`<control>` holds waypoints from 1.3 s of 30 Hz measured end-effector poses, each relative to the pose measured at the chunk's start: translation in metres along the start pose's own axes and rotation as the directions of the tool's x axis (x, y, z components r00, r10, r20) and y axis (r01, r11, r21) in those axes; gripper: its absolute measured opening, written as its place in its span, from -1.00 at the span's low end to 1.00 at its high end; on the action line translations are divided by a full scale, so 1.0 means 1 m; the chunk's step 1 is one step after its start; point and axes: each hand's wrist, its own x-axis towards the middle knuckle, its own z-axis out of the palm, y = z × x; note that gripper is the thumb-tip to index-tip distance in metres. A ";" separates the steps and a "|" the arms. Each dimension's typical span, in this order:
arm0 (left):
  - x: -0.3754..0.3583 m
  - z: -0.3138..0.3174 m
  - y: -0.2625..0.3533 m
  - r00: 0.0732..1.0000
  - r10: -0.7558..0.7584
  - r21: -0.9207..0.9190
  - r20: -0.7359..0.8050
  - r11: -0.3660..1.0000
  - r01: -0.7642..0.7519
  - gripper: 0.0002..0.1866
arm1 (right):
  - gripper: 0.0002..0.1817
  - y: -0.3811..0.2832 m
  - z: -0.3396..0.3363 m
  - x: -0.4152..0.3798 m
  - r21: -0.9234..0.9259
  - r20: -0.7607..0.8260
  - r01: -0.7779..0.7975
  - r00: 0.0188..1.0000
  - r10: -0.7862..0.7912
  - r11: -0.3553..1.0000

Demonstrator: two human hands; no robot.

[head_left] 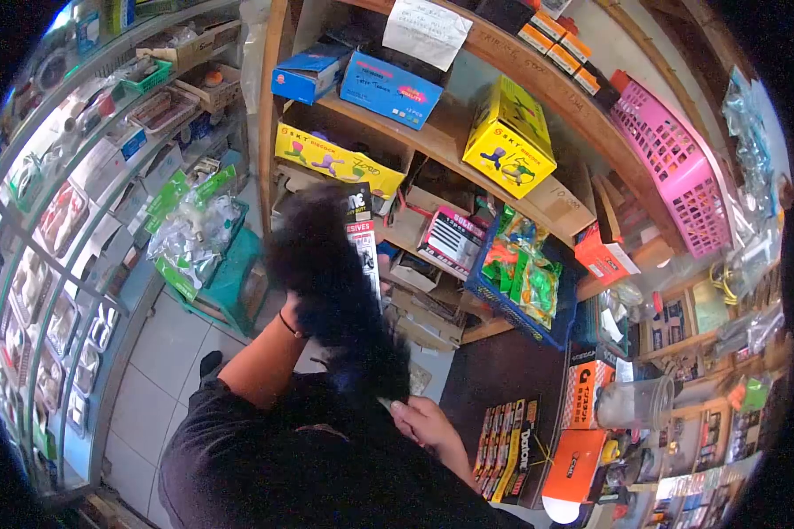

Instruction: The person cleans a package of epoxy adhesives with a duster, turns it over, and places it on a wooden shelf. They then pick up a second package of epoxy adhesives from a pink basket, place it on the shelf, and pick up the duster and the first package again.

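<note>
Right hand [423, 421] pinching the slim handle of this fluffy black duster [331, 256]! Left hand [384, 264] at a flat printed card [363, 242] (fluff hides it, can't tell the grip).

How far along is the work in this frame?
Apparently mid-dusting: the right hand grips the black fluffy duster; the left hand, mostly hidden, seems to hold the black, white and red adhesives card behind it. Nothing visible proves anything finished, and what is left cannot be told.
</note>
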 end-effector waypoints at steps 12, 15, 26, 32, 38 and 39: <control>-0.032 0.020 0.003 0.941 0.217 -0.133 -0.258 0.957 -0.257 -0.37 | -0.54 -0.009 -0.013 -0.016 0.204 0.108 -0.032 0.994 0.010 0.979; -0.033 0.030 0.002 0.978 0.190 -0.357 -0.087 0.910 -0.209 -0.34 | -0.55 -0.034 -0.009 -0.019 -0.194 -0.046 0.008 0.999 -0.017 0.981; -0.023 0.025 0.020 0.912 0.296 -0.159 0.283 0.952 -0.260 -0.39 | -0.55 -0.025 -0.002 -0.010 -0.337 -0.052 0.280 0.948 -0.315 0.899; -0.008 0.027 0.015 0.930 0.359 -0.246 -0.075 0.898 -0.366 -0.34 | -0.58 -0.018 -0.012 -0.002 -0.108 -0.018 0.087 0.996 -0.089 0.990; 0.009 -0.025 0.003 0.904 0.287 -0.458 0.316 0.881 -0.119 -0.27 | -0.55 -0.006 -0.039 0.008 0.162 -0.002 0.057 0.998 -0.058 0.985; 0.011 -0.023 0.004 0.906 0.289 -0.389 0.311 0.908 -0.156 -0.28 | -0.58 -0.005 -0.045 0.008 0.112 0.027 0.025 0.999 -0.028 0.993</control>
